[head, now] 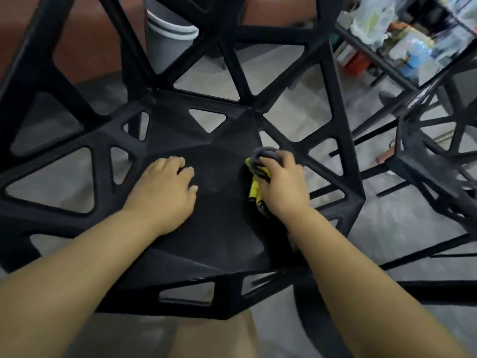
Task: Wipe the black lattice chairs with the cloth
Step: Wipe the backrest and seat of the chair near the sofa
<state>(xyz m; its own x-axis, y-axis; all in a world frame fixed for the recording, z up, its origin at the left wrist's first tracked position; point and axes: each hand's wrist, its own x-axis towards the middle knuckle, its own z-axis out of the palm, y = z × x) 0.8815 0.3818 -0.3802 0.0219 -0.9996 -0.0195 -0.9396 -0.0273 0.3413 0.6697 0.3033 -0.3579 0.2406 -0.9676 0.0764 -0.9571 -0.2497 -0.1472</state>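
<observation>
Two bare forearms ran from six o'clock to the solid seat of the nearer black plastic lattice chair. The left hand lay on the seat at nine o'clock of its centre, palm down and fingers loosely spread, holding nothing. At three o'clock the right hand had its fingers curled round a bunched yellow-and-grey cloth, which it pressed onto the seat just beside the triangular openings.

Trouble could have come from those openings: a loose tail of cloth might have dropped through one and snagged. A hard stroke might also have shifted the chair, had the bracing hand lifted.

Counted: two hands, one cloth, and two lattice chairs, the second chair at three o'clock. One grey plastic bucket stood at eleven o'clock.
</observation>
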